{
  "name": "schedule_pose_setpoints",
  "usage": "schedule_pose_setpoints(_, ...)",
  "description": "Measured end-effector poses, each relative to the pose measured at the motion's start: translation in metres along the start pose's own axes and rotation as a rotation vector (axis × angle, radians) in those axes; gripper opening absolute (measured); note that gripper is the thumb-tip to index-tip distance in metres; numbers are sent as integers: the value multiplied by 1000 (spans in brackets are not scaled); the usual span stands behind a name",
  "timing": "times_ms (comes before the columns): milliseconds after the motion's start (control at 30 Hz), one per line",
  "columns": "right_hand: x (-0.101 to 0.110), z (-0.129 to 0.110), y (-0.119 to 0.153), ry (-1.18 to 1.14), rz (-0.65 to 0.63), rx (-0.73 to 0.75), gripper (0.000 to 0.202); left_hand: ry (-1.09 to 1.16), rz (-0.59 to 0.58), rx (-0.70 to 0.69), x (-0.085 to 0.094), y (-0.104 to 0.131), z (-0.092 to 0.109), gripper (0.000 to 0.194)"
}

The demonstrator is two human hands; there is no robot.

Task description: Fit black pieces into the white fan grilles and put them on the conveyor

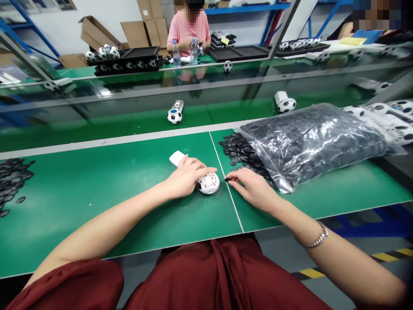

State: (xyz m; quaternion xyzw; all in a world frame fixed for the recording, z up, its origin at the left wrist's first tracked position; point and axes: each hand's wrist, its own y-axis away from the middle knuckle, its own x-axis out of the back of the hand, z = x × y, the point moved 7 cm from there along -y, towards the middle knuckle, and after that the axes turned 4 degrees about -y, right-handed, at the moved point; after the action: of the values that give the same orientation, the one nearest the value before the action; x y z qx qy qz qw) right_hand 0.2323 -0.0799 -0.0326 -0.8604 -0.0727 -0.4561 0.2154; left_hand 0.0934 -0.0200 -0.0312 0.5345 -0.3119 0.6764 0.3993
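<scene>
My left hand (186, 176) is closed around a white device with a soccer-ball-shaped head (208, 184), holding it on the green table. Its flat white end (177, 158) sticks out beyond my fingers. The ball's top is an open white lattice, with a black patch on its left side. Just to the right, my right hand (247, 186) pinches a small black piece (227, 179) between thumb and fingertips, apart from the ball. Behind that hand, a heap of small black pieces (240, 150) spills from a clear plastic bag (316, 142) full of them.
Another black heap (13, 181) lies at the far left. Beyond the table's edge strip, a green conveyor carries a ball-headed device (176, 113) and another one (285, 102). White ball parts (387, 116) stand right of the bag. A co-worker (190, 30) sits opposite, near black trays (125, 60).
</scene>
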Motion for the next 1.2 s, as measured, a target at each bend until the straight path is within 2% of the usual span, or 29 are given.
schedule_pose_setpoints(67, 5, -9, -2, -102, 24, 12, 12, 39, -18, -3, 0, 0, 3, 66)
schedule_pose_setpoints(167, 5, -27, -4, -184, -19, 102, 16, 97, -11, 20, 0, 1, 5, 73)
schedule_pose_setpoints(367, -10, -47, -9, -50, -107, 277, 24, 132, 41, 48, -1, 0, 5, 83)
schedule_pose_setpoints(467, -15, -49, -12, -26, -97, 291, 22, 131, 57, 62, -1, 1, 6, 77)
schedule_pose_setpoints(633, -14, -37, -15, -171, 8, 145, 7, 129, 77, 72, 2, 1, 10, 63)
schedule_pose_setpoints(667, -13, -33, -15, -202, 41, 106, 7, 130, 82, 71, 3, 1, 10, 61)
schedule_pose_setpoints(733, -15, -24, -14, -287, 66, 9, 23, 136, 92, 68, 5, 0, 11, 59)
schedule_pose_setpoints(800, -22, -16, -14, -412, 23, -85, 38, 148, 102, 69, 5, -1, 11, 57)
schedule_pose_setpoints(867, -29, -13, -15, -528, -30, -141, 44, 166, 120, 76, 6, -1, 11, 57)
schedule_pose_setpoints(1067, -36, -12, -14, -693, -38, -237, 40, 211, 159, 111, 4, -1, 11, 57)
schedule_pose_setpoints(1200, -37, -10, -14, -709, -26, -267, 40, 210, 161, 118, 4, -2, 10, 54)
